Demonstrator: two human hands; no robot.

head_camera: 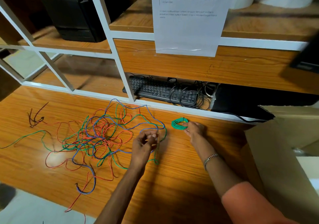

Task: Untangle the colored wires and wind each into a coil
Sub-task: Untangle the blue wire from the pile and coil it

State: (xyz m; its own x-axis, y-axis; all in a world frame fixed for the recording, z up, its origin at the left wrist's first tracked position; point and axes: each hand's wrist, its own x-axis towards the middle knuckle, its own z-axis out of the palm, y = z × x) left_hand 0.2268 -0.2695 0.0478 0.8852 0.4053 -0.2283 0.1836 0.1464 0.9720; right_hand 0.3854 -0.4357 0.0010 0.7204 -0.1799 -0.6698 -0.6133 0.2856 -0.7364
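Fingers: left hand point(144, 143) pinches wire point(157, 134), right hand point(194, 129) touches green coil point(178, 123) | wooden desk point(181, 180)

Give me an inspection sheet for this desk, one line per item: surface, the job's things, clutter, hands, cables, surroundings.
Surface: wooden desk, glare patch at left.
Job's things: tangle of red, blue and green wires; one finished green coil apart from it.
Clutter: small dark wire scrap; cardboard box at right.
Hands: left hand pinches a wire at the tangle's edge; right hand touches the coil.
Cables: black cords over the keyboard.
Surroundings: white-framed shelves, taped paper sheet.
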